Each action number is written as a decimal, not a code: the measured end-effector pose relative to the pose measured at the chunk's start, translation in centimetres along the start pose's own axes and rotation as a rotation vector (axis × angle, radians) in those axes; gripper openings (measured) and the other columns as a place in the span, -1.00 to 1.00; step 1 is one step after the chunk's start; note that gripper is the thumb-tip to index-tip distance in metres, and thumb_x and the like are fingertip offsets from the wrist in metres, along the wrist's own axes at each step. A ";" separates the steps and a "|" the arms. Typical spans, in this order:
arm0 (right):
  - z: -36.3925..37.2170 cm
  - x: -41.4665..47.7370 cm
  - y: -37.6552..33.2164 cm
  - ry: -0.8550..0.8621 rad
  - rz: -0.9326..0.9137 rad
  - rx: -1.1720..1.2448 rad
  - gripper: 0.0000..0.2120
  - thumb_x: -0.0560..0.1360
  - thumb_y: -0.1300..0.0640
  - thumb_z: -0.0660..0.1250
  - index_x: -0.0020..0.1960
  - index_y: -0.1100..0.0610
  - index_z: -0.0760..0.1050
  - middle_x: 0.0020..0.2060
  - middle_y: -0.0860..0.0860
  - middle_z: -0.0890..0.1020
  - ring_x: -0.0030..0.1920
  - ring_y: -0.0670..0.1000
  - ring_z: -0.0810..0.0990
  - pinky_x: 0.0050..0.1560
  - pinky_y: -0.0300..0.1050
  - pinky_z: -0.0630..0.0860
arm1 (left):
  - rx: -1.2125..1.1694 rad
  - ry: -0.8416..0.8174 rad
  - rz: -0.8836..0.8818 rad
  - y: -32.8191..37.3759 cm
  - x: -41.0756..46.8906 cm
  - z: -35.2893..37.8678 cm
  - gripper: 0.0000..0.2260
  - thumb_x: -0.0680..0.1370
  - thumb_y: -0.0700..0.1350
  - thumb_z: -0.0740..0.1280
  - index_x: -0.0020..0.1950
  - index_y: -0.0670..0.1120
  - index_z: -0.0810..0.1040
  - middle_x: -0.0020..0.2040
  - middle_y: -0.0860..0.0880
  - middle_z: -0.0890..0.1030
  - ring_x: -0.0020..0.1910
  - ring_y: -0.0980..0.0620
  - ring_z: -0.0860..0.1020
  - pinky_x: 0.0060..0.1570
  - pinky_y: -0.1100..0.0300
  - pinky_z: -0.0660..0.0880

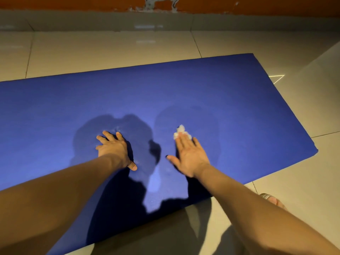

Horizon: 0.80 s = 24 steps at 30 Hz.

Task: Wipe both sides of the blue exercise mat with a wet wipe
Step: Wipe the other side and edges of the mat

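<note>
The blue exercise mat [230, 100] lies flat on the tiled floor, running from the left edge of the view to its short end at the right. My left hand [115, 149] rests on the mat near its middle, fingers spread and pressing down. My right hand [189, 155] lies flat with straight fingers, its fingertips pressing a crumpled white wet wipe [181, 131] onto the mat. Darker damp patches show on the mat around and beyond both hands.
Pale floor tiles [110, 52] surround the mat. A grey skirting and an orange wall [73, 2] run along the far side. A sandalled foot [272, 199] stands on the tiles by the mat's near edge at the right.
</note>
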State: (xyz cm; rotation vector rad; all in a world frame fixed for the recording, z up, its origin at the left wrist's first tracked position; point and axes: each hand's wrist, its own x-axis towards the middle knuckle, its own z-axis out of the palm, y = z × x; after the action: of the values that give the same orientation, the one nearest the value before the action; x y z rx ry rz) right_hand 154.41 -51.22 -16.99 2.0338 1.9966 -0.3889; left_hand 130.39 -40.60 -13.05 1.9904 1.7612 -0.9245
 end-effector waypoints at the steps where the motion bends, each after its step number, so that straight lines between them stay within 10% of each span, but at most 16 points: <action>1: -0.1 0.0 1.9 0.004 0.086 -0.001 -0.09 0.51 -0.42 -0.24 0.64 0.17 -0.15 0.62 0.13 -0.20 0.62 0.14 -0.10 0.57 0.15 0.02 | -0.001 0.000 0.001 0.0 0.0 0.0 0.44 0.14 0.44 0.57 0.64 -0.18 -0.25 0.58 -0.41 -0.14 0.56 -0.49 -0.06 0.44 -0.26 0.32; 7: -0.7 0.2 1.9 -0.036 0.411 0.162 -0.07 0.57 -0.43 -0.18 0.62 0.28 -0.19 0.62 0.20 -0.11 0.62 0.19 -0.15 0.59 0.14 -0.07 | -0.007 0.005 0.001 0.2 0.2 0.2 0.44 0.13 0.43 0.58 0.64 -0.19 -0.24 0.58 -0.41 -0.13 0.55 -0.50 -0.04 0.42 -0.26 0.33; 14: 1.2 -1.7 -10.0 0.035 0.057 0.270 -0.11 0.56 -0.36 -0.16 0.62 0.28 -0.08 0.62 0.18 -0.14 0.61 0.21 -0.17 0.59 0.17 -0.06 | -0.016 0.003 0.000 0.2 -0.1 0.0 0.43 0.15 0.42 0.58 0.64 -0.19 -0.24 0.58 -0.41 -0.15 0.56 -0.48 -0.07 0.41 -0.27 0.35; 18: 1.6 -2.6 -5.2 0.011 -0.085 0.052 -0.17 0.59 -0.35 -0.11 0.64 0.19 -0.15 0.62 0.11 -0.22 0.62 0.13 -0.18 0.57 0.21 -0.02 | -0.012 0.008 0.000 0.2 -0.2 -0.1 0.44 0.14 0.42 0.58 0.63 -0.19 -0.24 0.58 -0.41 -0.14 0.56 -0.49 -0.06 0.41 -0.27 0.34; 24: 1.1 -3.8 4.6 -0.006 0.256 0.039 -0.11 0.55 -0.43 -0.19 0.64 0.18 -0.10 0.63 0.11 -0.07 0.62 0.11 -0.07 0.57 0.18 0.00 | -0.022 0.014 0.003 0.2 0.0 0.1 0.44 0.13 0.42 0.59 0.64 -0.19 -0.23 0.58 -0.41 -0.13 0.56 -0.49 -0.05 0.42 -0.26 0.33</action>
State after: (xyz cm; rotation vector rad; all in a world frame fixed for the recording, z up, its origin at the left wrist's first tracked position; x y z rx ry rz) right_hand 158.99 -55.22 -16.60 2.2716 1.7076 -0.3813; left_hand 130.52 -40.65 -13.13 1.9901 1.7671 -0.8887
